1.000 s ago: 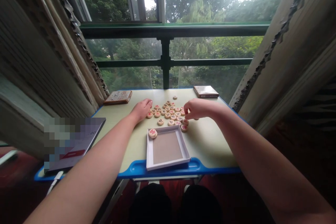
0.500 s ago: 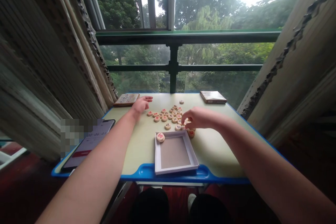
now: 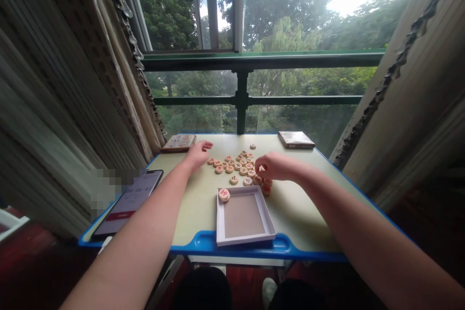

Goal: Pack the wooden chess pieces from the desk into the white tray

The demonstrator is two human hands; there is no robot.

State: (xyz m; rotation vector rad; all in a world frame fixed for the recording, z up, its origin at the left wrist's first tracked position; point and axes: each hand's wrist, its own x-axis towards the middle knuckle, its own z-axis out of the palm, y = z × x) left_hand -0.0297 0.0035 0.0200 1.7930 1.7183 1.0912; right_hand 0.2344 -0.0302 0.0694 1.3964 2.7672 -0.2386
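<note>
Your right hand [image 3: 274,165] is the nearer one to the crowded right side of the round pieces [image 3: 237,166], which lie loose in the middle of the counter [image 3: 305,223]. Its fingers curl downward, tips close together, right over the pieces there; you can't tell from this view whether they are clamped on one. The pieces are discs, so no long axis sets how your fingers must meet them. From those fingertips, the bulk of the group spreads toward the counter's left edge, while a red-marked piece [image 3: 267,190] sits just toward the near edge, close by the far right corner of the shallow white tray [image 3: 272,218].

Your left hand [image 3: 198,153] is just beyond the group's left end, its fingers loosely apart and reaching toward the right edge, with nothing visible in them. The leftmost piece [image 3: 211,161] is nearest to it, lying slightly toward you and to the right.

The tray rests at the counter's near edge, nearer your right fingers than your left; a larger red-marked disc [image 3: 224,194] lies at its far left corner.
</note>
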